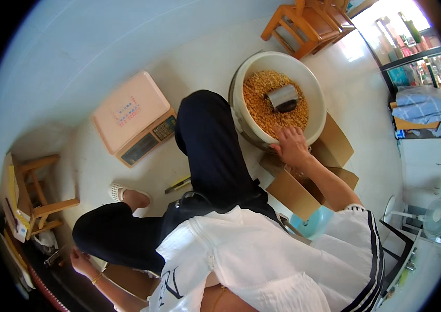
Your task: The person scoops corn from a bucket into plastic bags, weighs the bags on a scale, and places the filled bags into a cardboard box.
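Note:
A round, pale bucket (316, 101) holds many yellow-orange grains (259, 105), perhaps corn kernels. On the grains lies a metal scoop (284, 97), its dark mouth tilted downward. My right hand (292, 145) rests over the bucket's near rim, fingertips at the grains, and whether it grips the rim is unclear. Down at the lower left, my left hand (81, 262) is beside my knee above an open cardboard box (132, 280); its fingers are partly hidden by the leg. A pink digital scale (132, 113) sits on the floor left of my knees.
A yellow utility knife (178, 184) lies on the floor between my legs. An open cardboard box (294, 197) and a light-blue basin (314, 222) are by my right side. Wooden chairs (310, 31) stand beyond the bucket, a wooden stool (45, 202) at left.

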Demonstrator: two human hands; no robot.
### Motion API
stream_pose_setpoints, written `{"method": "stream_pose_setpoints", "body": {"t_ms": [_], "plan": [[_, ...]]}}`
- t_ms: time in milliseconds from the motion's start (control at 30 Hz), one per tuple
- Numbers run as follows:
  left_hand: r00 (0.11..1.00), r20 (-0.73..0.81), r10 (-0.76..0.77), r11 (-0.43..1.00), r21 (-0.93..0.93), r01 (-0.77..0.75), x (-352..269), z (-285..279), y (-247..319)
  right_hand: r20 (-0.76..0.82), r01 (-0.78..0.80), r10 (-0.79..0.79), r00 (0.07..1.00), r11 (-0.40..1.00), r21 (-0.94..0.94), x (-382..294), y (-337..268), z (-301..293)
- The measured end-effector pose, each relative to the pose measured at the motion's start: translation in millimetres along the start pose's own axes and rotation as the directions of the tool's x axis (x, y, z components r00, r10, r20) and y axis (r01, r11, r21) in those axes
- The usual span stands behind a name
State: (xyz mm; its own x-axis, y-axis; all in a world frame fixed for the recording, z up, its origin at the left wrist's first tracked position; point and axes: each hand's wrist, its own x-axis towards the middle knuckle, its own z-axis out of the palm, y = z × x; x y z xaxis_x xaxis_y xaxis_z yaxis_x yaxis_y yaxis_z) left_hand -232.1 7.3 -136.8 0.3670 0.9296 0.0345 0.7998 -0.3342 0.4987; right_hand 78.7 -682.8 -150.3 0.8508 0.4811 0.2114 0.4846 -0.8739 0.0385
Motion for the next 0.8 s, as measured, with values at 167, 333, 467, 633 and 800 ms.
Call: {"method": "stream_pose_setpoints", "body": {"t_ms": [167,333,467,633,800], "plan": [[0.998,-0.046,0.044,0.994,0.100,-0.039,-10.4,5.5,-58.2,0.267,0.021,-0.026,0.963,1.000,0.020,6.6,6.9,29.1],[0.998,0.033,0.050,0.994,0.098,-0.053,1.9,23.2,-41.1,0.231,-0.137,0.111,0.967,0.985,0.102,45.4,-18.4,42.0],[0.964,0.074,0.254,0.967,-0.052,-0.251,5.4,40.0,-2.1,0.232,-0.322,0.289,0.929,0.939,0.120,91.5,-38.4,47.9],[0.960,0.213,0.182,0.878,-0.474,-0.062,17.5,40.7,-9.5,0.298,-0.426,0.375,0.878,0.895,0.130,154.9,-55.6,52.7],[0.938,0.161,0.306,0.949,-0.132,-0.286,23.9,36.2,-4.1,0.285,-0.497,0.436,0.853,0.846,0.192,181.6,-49.5,63.4]]}}
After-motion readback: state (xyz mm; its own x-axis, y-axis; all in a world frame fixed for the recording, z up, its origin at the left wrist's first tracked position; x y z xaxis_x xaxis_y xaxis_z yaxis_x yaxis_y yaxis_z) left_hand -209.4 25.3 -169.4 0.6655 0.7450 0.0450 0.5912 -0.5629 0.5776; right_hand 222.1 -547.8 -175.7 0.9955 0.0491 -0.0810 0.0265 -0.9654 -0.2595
